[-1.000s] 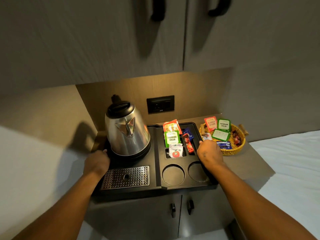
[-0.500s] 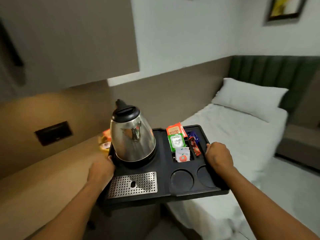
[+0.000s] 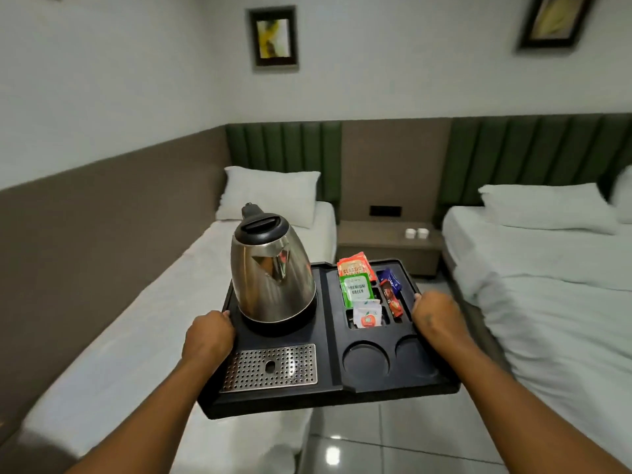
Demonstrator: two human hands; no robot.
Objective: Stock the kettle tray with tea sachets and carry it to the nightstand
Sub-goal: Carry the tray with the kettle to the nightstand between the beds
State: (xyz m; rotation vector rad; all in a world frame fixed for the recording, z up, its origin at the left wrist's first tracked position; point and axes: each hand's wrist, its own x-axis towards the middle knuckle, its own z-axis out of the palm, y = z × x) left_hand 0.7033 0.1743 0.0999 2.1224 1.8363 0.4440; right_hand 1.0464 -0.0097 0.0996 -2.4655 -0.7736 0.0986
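I hold a black kettle tray (image 3: pixel 330 393) in the air in front of me. My left hand (image 3: pixel 208 335) grips its left edge and my right hand (image 3: pixel 434 316) grips its right edge. A steel kettle (image 3: pixel 272 271) with a black lid stands on the tray's left half, behind a perforated metal drip plate (image 3: pixel 270 367). Tea sachets fill the slots at the back right: an orange one (image 3: pixel 354 266), a green one (image 3: pixel 355 289), a white one (image 3: pixel 367 314), and red and blue stick packets (image 3: pixel 390 290). The brown nightstand (image 3: pixel 388 244) stands ahead between two beds.
A white bed (image 3: pixel 143 336) runs along the left wall and another bed (image 3: pixel 554 282) lies on the right. Two small white cups (image 3: pixel 416 233) sit on the nightstand. A tiled floor aisle (image 3: pixel 386 443) leads between the beds. Two round cup recesses (image 3: pixel 366 359) on the tray hold nothing.
The tray has been lifted off the counter and swung round to the right. The view now faces the nightstand between the beds, and the counter and basket are out of sight.
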